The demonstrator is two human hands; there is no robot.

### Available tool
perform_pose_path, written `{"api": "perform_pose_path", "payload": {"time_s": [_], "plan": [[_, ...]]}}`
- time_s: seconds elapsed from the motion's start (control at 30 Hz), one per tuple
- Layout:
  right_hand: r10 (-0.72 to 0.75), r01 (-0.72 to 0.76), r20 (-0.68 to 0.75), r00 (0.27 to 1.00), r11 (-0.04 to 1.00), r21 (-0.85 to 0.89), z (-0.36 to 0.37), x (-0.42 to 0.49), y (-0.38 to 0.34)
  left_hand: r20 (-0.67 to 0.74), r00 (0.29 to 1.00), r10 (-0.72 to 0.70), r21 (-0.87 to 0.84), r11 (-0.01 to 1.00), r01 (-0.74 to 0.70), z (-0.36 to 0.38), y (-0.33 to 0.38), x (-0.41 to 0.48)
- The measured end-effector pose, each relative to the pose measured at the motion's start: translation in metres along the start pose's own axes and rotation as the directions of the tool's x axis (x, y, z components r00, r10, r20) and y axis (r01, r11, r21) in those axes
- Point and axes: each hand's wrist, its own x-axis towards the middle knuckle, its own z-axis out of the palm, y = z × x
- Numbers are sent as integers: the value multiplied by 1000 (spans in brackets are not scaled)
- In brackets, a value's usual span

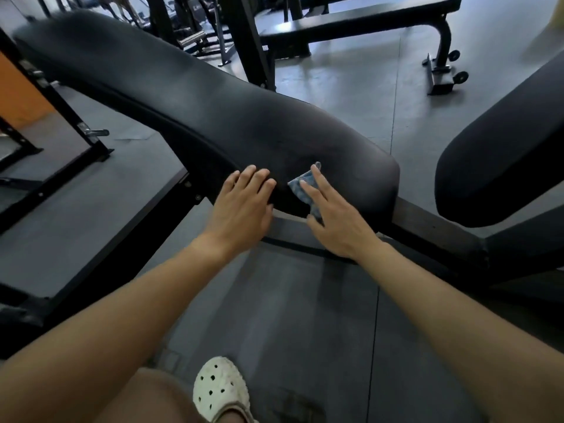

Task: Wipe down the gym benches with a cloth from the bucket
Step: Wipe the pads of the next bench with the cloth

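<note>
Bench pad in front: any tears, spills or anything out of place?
Nothing stands out. The bench pad looks whole, no tear or puddle showing, only a faint dull haze near the cloth that the right hand presses flat on its near end. The left hand rests on the pad beside it.
</note>
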Motion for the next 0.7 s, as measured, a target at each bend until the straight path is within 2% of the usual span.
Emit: {"api": "perform_pose_path", "payload": {"time_s": [0.13, 0.33, 0.5, 0.7], "plan": [[87, -105, -94, 992, 973, -206, 7, -21, 24, 68, 996, -63, 33, 998, 61, -10, -24, -13], [10, -110, -258, 966, 920, -376, 35, -7, 12, -68, 994, -80, -16, 997, 79, 8, -52, 1], [-92, -42, -333, 938, 926, -374, 52, 34, -16, -211, 976, 59, -37, 997, -69, 35, -85, 14], [-127, -17, -260, 957, 872, -489, 69, 101, -91, -280, 954, 108, -167, 973, -159, 39, -106, 20]]}}
